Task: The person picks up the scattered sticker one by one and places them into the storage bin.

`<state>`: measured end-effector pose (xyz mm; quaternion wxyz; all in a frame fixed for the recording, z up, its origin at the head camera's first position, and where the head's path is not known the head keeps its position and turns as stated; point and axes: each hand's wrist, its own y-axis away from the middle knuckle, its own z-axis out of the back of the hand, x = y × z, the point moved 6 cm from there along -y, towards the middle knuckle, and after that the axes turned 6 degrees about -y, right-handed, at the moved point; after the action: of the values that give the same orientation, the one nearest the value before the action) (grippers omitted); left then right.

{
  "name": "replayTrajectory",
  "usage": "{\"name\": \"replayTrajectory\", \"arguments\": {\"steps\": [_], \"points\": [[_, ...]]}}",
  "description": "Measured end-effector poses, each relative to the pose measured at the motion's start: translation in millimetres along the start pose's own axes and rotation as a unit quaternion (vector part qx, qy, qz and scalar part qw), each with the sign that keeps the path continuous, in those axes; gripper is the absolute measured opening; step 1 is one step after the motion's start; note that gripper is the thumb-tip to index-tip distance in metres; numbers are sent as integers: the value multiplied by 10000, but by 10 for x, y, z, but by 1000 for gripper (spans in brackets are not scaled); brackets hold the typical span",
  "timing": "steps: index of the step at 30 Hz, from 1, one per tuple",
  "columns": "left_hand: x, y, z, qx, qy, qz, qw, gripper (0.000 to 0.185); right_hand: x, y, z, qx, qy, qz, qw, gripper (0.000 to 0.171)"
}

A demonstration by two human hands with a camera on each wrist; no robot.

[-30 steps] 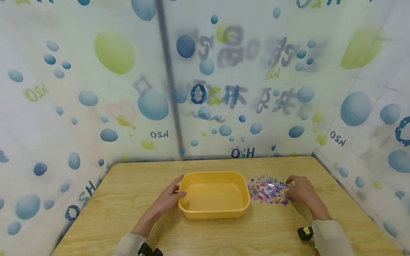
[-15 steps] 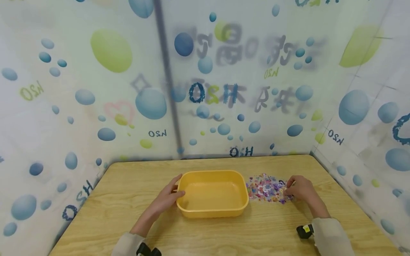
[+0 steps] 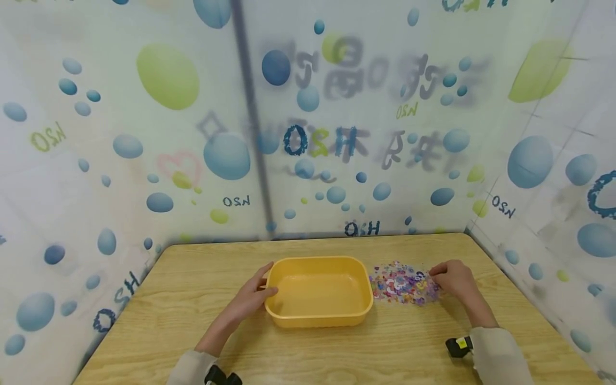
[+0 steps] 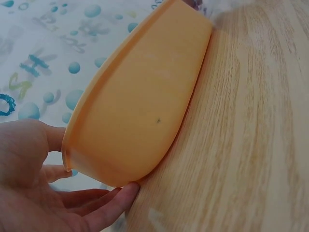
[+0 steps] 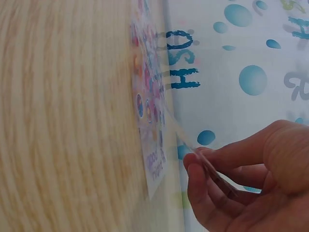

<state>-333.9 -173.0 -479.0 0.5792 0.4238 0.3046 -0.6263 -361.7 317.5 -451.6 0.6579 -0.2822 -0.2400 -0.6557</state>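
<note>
I saw the right hand (image 3: 454, 279) go up a bit, pinching thin film (image 5: 182, 135) over the bright sheet (image 3: 401, 284) on the surface (image 3: 385, 353); peeling looked started. Nearby, the left hand (image 3: 251, 297) held the yellow tub (image 3: 320, 321).

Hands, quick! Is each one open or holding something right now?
Left hand: closed, holding the yellow tub at its side.
Right hand: closed, pinching a thin sheet.

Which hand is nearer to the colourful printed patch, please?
The right hand: it pinches a thin sheet at the right edge of the patch; the left hand is across the yellow tray, holding its left end.
</note>
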Motion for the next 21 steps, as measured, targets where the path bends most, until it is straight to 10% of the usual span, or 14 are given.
{"name": "replayTrajectory", "arguments": {"steps": [21], "points": [[14, 15, 3, -20, -32, -14, 10000, 66, 279, 90, 249, -1094, -367, 250, 9930, 27]]}}
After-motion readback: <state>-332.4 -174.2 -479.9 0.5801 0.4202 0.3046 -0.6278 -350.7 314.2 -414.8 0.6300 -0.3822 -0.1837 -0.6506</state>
